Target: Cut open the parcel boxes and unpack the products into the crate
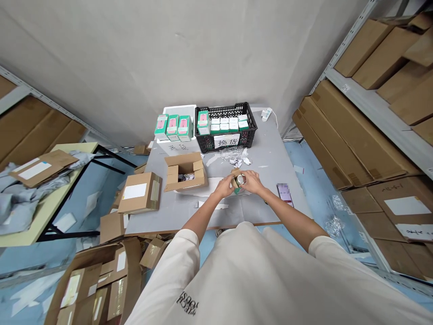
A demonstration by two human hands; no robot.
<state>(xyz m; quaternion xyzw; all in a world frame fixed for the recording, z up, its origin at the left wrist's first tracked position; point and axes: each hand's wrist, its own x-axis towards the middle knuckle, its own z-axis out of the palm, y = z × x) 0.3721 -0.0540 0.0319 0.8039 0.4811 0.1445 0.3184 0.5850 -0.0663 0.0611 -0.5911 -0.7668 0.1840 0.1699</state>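
Note:
At the near middle of the table, my left hand (pixel 223 187) grips the left side of a small green box (pixel 237 190) with its top end open. My right hand (pixel 252 181) closes round the box's right side, its fingers curled at the opening. A round, pale-topped item (pixel 241 179) shows in the opening between my hands; its kind I cannot make out. To the left stands an open cardboard carton (pixel 187 184) with crumpled packing inside. A phone (pixel 285 194) lies on the table to the right of my right hand.
A black crate (pixel 226 128) and a white bin (pixel 179 145) with green-and-white boxes stand at the back. Torn paper and clear plastic (pixel 233 154) lie before the crate. A closed carton (pixel 140 192) sits at the table's left edge. Shelves of cartons (pixel 358 135) rise at right.

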